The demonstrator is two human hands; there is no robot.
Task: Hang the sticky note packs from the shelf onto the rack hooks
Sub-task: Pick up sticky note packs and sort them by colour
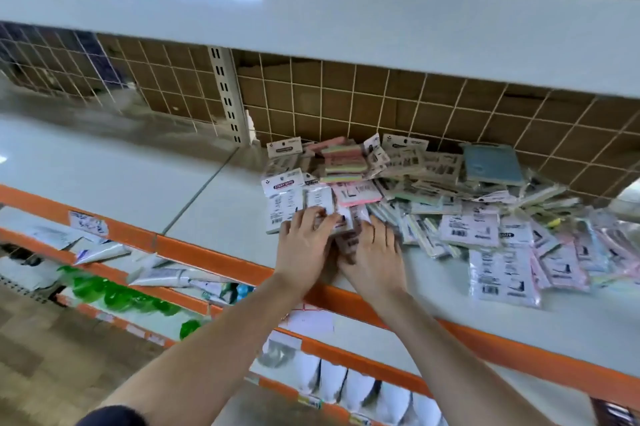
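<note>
Packs [332,217] gripped between both hands' fingers [320,217], on shelf [207,203].

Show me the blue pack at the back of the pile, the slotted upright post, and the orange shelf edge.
blue pack [491,165], head view, middle of its face.
slotted upright post [228,96], head view, mid-height between the slot rows.
orange shelf edge [214,261], head view, front strip left of the hands.

The shelf [104,165] was pale grey with a bright orange front edge [207,257]. The sticky note packs [485,228] were white, pink and pastel, printed with black barcodes; one stack [343,162] was striped pink, yellow and green. A white wire grid [415,106] crossed brown cardboard. Green bottles [114,294] lay on the shelf below.
</note>
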